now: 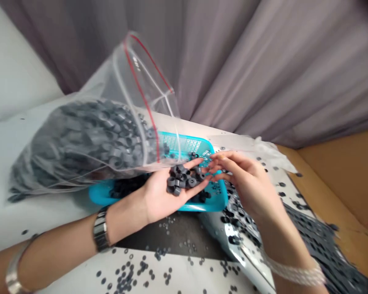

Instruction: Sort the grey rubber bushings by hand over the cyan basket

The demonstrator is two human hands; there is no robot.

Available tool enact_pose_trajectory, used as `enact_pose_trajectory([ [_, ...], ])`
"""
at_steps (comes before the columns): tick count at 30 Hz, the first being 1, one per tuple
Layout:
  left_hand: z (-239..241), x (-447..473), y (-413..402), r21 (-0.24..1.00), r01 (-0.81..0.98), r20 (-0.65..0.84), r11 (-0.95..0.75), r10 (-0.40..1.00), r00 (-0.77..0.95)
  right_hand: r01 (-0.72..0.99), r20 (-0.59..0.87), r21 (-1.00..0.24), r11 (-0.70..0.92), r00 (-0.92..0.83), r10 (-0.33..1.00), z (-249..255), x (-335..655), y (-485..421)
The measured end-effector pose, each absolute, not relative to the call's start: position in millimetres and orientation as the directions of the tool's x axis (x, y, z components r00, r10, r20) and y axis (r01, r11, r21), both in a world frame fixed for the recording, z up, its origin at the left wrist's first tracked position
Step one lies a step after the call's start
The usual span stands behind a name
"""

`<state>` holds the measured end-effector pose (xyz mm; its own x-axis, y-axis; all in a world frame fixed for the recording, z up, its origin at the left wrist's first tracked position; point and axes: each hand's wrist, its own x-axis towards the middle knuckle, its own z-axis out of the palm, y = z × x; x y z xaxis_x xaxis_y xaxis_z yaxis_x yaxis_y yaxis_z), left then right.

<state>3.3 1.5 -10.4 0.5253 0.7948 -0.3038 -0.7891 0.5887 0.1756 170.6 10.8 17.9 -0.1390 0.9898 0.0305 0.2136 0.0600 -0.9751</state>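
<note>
1. Closest to the camera are the person's two forearms, the left one wearing a dark watch (101, 230) and the right one a pale bracelet (297, 272). Tiny dark discs (125, 281) are scattered all over the near part of the white surface (70, 271).
2. Left hand (159, 196): palm up, fingers stretched out to the right, nothing clenched. A little heap of grey ring pieces (181, 176) just sits on the palm and fingers, looks like right over the blue basket (202, 207).
3. Right hand (251, 179): comes in from the right, fingers loosely bent, tips at or just beside the heap. Can't tell if it's pinching a piece, the fingertips are too blurry.
4. Big clear bag (88, 139), stuffed with similar pieces, lies to the left and leans over the basket.
5. What could go wrong, imo: tip that palm or spread the fingers and pieces could roll off or slip through. Bumping the bag might make it slump and spill from its gaping mouth.
6. Which way stuff points: the rings are short and jumbled, no shared axis; one near the fingers shows its hole to the camera. Bag's long axis runs left to right, mouth facing right.
</note>
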Motion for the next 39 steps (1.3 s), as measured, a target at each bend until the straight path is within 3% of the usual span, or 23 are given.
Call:
enact_pose_trajectory([
  [6,-4.7,4.5,0.3,0.193,-0.78,-0.358,0.595,0.783,0.508,0.399,-0.042,-0.914,0.07,-0.266,0.963,21.8,183.0,13.2],
  [12,-6.4,3.0,-1.1,0.221,-0.784,-0.382,0.58,0.791,0.478,0.602,0.005,-0.766,0.225,-0.344,0.939,31.0,182.6,7.7],
  [19,-8.3,2.4,0.7,0.244,-0.776,-0.366,0.582,0.796,0.482,0.704,0.097,-0.659,0.267,-0.272,0.957,26.8,168.0,-0.3],
  [23,-5.6,3.3,0.6,0.225,-0.802,-0.39,0.553,0.806,0.446,0.593,0.035,-0.776,0.214,-0.299,0.954,25.5,172.2,4.1],
  [27,-4.9,3.5,0.7,0.207,-0.82,-0.405,0.534,0.81,0.425,0.278,-0.098,-0.96,0.015,-0.388,0.916,21.0,182.7,13.4],
  [32,-6.4,2.9,1.5,0.198,-0.815,-0.413,0.544,0.8,0.434,0.011,-0.205,-0.975,-0.221,-0.42,0.884,10.1,190.0,21.3],
  [35,-6.4,3.2,1.1,0.203,-0.812,-0.437,0.547,0.793,0.425,-0.03,-0.225,-0.965,-0.262,-0.424,0.877,6.6,191.3,22.4],
  [39,-6.0,3.6,0.2,0.199,-0.821,-0.441,0.534,0.798,0.412,0.039,-0.232,-0.971,-0.237,-0.405,0.884,9.7,189.6,20.1],
])
